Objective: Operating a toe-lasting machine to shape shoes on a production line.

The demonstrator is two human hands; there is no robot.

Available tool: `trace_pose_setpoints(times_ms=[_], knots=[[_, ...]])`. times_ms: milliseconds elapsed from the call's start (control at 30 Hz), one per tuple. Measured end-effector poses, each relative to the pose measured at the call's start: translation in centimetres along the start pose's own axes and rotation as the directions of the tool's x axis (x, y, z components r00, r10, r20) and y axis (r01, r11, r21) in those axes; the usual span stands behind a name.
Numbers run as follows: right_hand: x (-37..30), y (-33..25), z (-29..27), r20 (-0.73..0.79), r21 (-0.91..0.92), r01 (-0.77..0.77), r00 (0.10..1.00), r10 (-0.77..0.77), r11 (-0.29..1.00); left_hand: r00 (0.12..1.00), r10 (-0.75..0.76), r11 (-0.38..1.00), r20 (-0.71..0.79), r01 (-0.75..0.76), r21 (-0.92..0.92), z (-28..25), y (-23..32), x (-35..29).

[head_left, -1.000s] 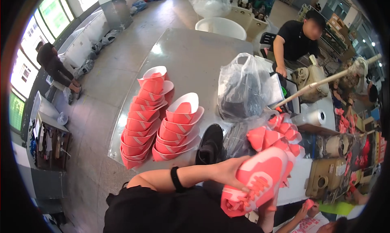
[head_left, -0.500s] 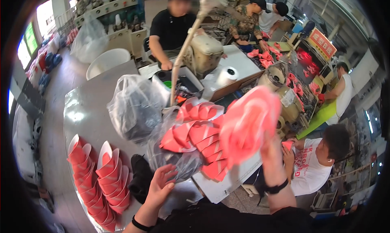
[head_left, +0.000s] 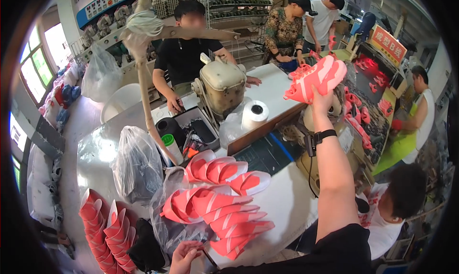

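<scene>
My right hand point(head_left: 321, 98) is stretched out to the far right, closed around a bundle of coral-red shoe uppers point(head_left: 318, 78) held up above the machines. My left hand point(head_left: 185, 256) is low at the near edge, fingers loosely curled and nothing visible in them. Just beyond it, nested rows of coral-red shoe uppers point(head_left: 224, 212) lie fanned over the white tabletop and clear plastic. Two more nested stacks of uppers point(head_left: 98, 231) stand at the near left, beside a black cloth-like item point(head_left: 146, 245).
A wooden pole point(head_left: 148, 102) rises from the table. Behind it are a thread cone point(head_left: 255, 115), a tray of tools point(head_left: 203, 126) and a beige machine point(head_left: 222, 83). A plastic bag point(head_left: 137, 164) sits left. Co-workers surround a conveyor point(head_left: 377, 107) carrying coral pieces.
My right hand has carried the bundle of shoe uppers up, away and to the right, off the rows. The left hand has dropped toward the near edge, its fingers more curled. The view has shifted.
</scene>
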State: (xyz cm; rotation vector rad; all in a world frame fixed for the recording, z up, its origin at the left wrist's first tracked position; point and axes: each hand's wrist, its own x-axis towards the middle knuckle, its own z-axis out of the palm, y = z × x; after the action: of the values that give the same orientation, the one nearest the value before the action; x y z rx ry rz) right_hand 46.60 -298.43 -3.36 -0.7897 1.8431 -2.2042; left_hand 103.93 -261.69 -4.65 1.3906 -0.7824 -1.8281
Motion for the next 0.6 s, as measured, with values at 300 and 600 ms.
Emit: trace_pose_setpoints(times_ms=[300,600], knots=[[5.5,6.8,5.7,0.192,-0.448,0.401,0.916,-0.352,0.799,0.994,-0.023,0.997,-0.106,0.031,0.077,4.3,0.4,1.4],[-10.4,-5.8,0.9,-0.084,0.207,0.217,0.975,-0.203,0.954,0.993,-0.085,0.986,-0.079,0.095,0.137,2.3,-0.7,-2.7]])
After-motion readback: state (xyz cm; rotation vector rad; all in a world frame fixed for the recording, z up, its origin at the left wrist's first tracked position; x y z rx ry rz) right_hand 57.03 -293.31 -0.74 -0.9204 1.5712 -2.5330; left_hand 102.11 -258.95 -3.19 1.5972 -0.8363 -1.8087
